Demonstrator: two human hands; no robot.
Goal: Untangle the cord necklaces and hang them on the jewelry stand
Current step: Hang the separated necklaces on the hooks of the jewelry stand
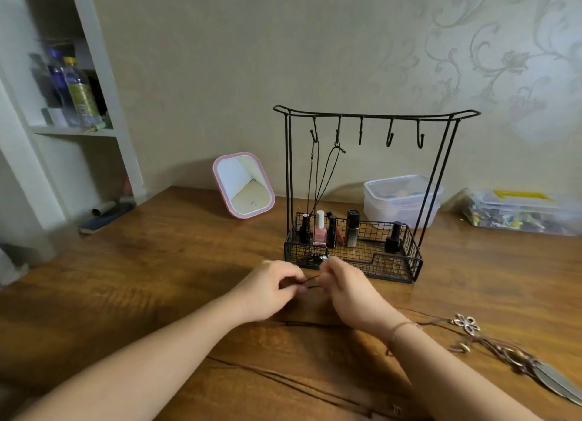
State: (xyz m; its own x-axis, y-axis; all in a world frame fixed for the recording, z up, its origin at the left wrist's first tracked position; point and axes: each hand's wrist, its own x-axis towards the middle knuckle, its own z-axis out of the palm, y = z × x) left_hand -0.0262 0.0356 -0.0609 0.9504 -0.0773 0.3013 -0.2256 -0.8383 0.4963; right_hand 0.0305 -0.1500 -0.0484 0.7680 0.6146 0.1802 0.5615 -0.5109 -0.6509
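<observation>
Room: beige wall (220, 74) with pale floral scrollwork wallpaper (504, 58) (pattern on the right side only). White shelving unit (104, 74) at left, holding bottles (78, 93). Wooden table (157, 263), glossy brown, set against the wall. Lighting soft and dim.

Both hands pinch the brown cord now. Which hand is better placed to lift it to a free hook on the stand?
Probably the right hand. It holds the cord nearer the three free hooks on the stand. The left hand sits below the two hooks already used.
</observation>
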